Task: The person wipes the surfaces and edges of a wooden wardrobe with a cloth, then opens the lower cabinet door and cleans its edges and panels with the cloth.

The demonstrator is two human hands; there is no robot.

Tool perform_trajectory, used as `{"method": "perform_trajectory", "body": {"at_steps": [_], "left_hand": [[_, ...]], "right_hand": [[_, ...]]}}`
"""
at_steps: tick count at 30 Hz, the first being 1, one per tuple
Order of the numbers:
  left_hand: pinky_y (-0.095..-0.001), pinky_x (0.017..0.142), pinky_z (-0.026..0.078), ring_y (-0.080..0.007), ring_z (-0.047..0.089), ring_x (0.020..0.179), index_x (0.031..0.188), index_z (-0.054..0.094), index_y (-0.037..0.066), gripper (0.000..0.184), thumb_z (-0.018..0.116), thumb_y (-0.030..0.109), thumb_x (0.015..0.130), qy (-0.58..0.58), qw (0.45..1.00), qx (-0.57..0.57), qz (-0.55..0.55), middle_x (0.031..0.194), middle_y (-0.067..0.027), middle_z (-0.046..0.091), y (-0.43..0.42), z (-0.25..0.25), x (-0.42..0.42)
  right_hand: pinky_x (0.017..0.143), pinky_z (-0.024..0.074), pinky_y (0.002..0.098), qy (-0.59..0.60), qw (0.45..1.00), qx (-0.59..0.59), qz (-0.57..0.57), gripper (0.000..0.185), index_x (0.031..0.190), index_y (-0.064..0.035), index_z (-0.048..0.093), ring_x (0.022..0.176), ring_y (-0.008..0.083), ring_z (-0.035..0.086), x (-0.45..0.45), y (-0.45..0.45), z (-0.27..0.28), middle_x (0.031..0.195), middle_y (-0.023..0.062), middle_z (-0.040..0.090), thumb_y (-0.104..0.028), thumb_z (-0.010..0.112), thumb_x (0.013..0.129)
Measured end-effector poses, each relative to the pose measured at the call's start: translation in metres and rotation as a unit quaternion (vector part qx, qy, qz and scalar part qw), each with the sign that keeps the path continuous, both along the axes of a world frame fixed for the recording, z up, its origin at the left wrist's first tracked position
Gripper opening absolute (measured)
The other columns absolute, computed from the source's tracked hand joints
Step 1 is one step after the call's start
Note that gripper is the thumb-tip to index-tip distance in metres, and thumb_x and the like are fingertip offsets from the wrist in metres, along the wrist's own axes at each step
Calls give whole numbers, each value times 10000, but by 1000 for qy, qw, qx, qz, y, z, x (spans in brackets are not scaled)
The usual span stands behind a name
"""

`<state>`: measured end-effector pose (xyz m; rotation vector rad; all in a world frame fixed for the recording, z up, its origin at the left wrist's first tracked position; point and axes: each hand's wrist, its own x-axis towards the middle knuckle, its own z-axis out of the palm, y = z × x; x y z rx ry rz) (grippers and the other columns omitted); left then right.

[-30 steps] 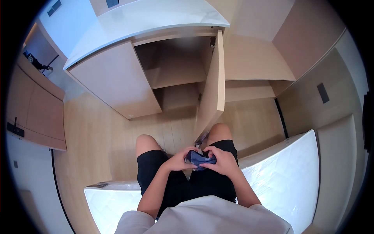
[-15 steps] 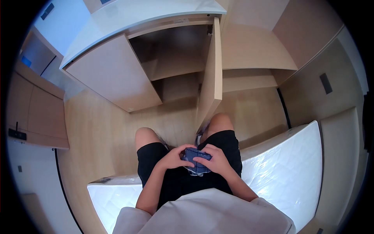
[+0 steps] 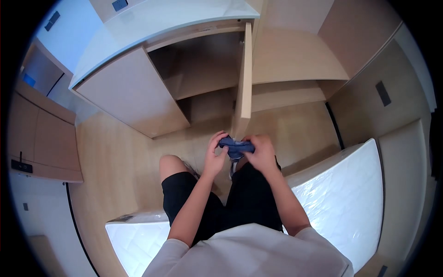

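A dark blue patterned cloth (image 3: 236, 147) is bunched between my two hands, just below the lower end of the open cabinet door (image 3: 244, 78). My left hand (image 3: 216, 152) pinches its left end. My right hand (image 3: 261, 151) grips the right end, with its fingers curled over the fabric. The door's bottom edge lies very near the cloth; whether they touch cannot be told. Behind the door, the cabinet's interior (image 3: 203, 69) shows one shelf.
A white countertop (image 3: 161, 22) tops the cabinet, with a closed door (image 3: 131, 92) at left. The plastic-wrapped white mattress (image 3: 344, 198) lies under and behind me. An open shelf unit (image 3: 295, 55) stands right. A room door (image 3: 46, 134) is at far left.
Both hands have moved forward from my lap with the cloth, up to the bottom of the open door. The cloth, spread flatter half a second ago, is now bunched into a narrow strip.
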<state>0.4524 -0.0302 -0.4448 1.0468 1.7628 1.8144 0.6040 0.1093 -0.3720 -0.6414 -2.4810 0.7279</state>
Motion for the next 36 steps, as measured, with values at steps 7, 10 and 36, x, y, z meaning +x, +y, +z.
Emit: {"method": "perform_trajectory", "body": {"at_steps": [7, 10, 36], "left_hand": [[-386, 1127, 394, -282, 516, 1375, 1333, 603, 81, 481, 613, -79, 879, -24, 984, -113, 132, 1427, -103, 577, 8, -49, -18], [-393, 1113, 396, -321, 542, 1339, 1318, 614, 70, 457, 617, -52, 877, 16, 975, -155, 157, 1377, -134, 608, 2, -97, -41], [-272, 870, 479, -106, 588, 957, 1037, 624, 13, 544, 403, 504, 1117, -3, 930, 169, 326, 995, -30, 664, 53, 164, -136]], "right_hand": [[761, 579, 491, -180, 981, -56, -38, 442, 1029, -67, 626, 873, 408, 713, -39, -21, -74, 926, 180, 726, -381, 804, 774], [744, 582, 509, -188, 981, -49, -25, 497, 1027, -56, 610, 859, 435, 711, -62, -23, -87, 913, 205, 728, -451, 783, 780], [1068, 451, 408, 333, 784, -402, -335, 571, 1391, -24, 490, 1200, 339, 622, -225, 109, -269, 1327, 217, 624, -215, 742, 917]]}}
